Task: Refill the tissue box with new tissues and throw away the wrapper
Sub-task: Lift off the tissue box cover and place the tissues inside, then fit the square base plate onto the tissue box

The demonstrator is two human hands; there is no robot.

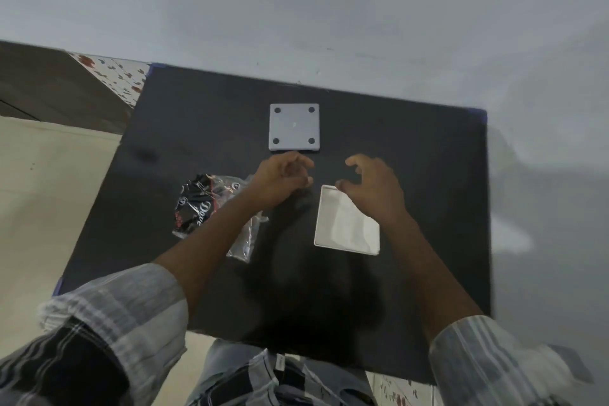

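Observation:
A square grey tissue box [294, 127] rests on the black table [197, 128] near its far edge, with its underside and four round feet facing up. Just in front of it hover my left hand [280, 180] and my right hand [374, 186], both with fingers curled apart and holding nothing. A flat white square piece [346, 227], which looks like the box's lid or base, lies under my right wrist. The crumpled black and clear plastic wrapper [201, 204] lies to the left, partly hidden by my left forearm. No loose tissues show.
A grey wall [329, 10] rises directly behind the table. A cream surface [39, 191] borders the table's left side, with patterned tiled floor [115, 76] at the back left. My legs sit against the near edge.

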